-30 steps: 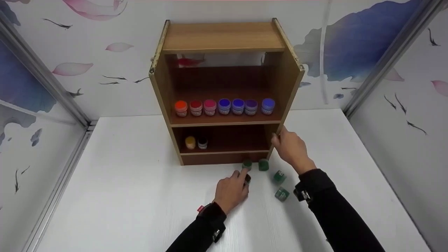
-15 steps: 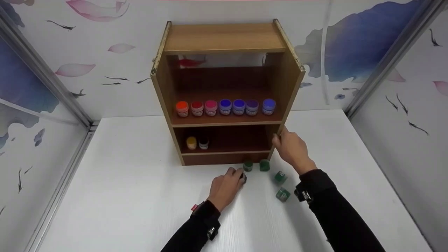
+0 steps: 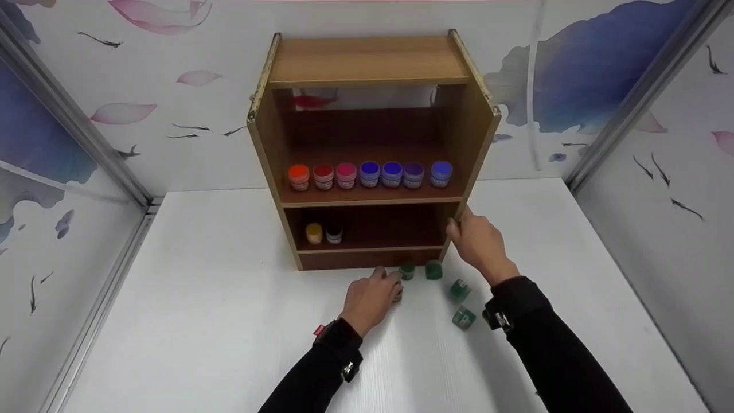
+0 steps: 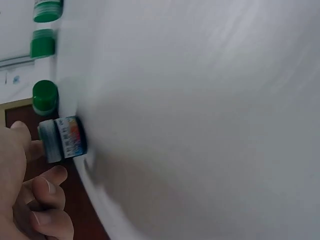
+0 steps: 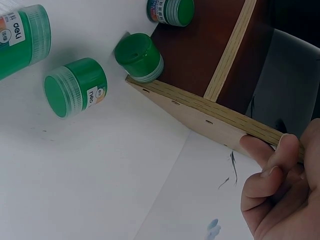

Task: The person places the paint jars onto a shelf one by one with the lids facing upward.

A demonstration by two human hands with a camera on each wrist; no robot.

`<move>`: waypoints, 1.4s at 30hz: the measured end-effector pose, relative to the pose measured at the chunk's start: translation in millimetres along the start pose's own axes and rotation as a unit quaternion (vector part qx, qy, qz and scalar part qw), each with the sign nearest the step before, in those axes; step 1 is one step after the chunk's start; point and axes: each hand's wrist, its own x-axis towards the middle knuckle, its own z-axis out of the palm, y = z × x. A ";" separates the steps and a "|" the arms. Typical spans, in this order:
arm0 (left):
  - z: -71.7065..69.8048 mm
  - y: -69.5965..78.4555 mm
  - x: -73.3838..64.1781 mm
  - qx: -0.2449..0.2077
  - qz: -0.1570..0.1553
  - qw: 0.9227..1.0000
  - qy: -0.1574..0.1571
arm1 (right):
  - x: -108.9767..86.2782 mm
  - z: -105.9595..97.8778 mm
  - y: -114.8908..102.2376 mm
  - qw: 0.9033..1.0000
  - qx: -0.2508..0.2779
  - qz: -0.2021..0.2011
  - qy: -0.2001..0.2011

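Note:
A dark-topped paint jar (image 4: 62, 140) with a ribbed lid and printed label is at the fingers of my left hand (image 3: 370, 299), just in front of the cabinet; the fingers curl at its lid. My right hand (image 3: 479, 241) grips the lower right side edge of the open-fronted wooden cabinet (image 3: 370, 60), some fingertips hidden behind the panel. Beside the left hand, a green paint jar (image 3: 407, 271) stands close to the cabinet's base. Another green jar (image 5: 140, 55) sits against its front right corner, green end up.
Two more green jars (image 3: 460, 289) lie on their sides on the white table (image 3: 189, 321). Several red, pink and blue-purple jars (image 3: 370, 174) line the upper shelf. A yellow jar (image 3: 313, 233) and a black-topped jar (image 3: 334, 234) stand on the lower shelf. Patterned walls (image 3: 74, 149) surround the table.
My left hand has shifted slightly left and toward the cabinet with the dark jar, drawing its finger away from the nearby green jar. The right hand stays on the cabinet.

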 end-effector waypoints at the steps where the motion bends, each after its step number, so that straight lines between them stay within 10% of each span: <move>1: -3.1 -0.6 1.5 -0.003 0.005 1.000 -0.005 | 0.3 0.0 0.3 1.000 0.000 0.001 -0.001; 9: -23.0 -1.7 7.5 -0.010 0.044 0.995 -0.085 | -0.3 -0.6 0.3 1.000 0.000 -0.006 0.005; 27: -19.9 -1.7 12.7 0.053 0.054 0.992 -0.096 | -0.7 0.3 0.7 1.000 0.005 -0.003 0.011; 42: -45.9 -1.8 17.7 0.040 0.037 0.989 -0.139 | -1.4 0.8 0.7 1.000 -0.003 -0.008 0.008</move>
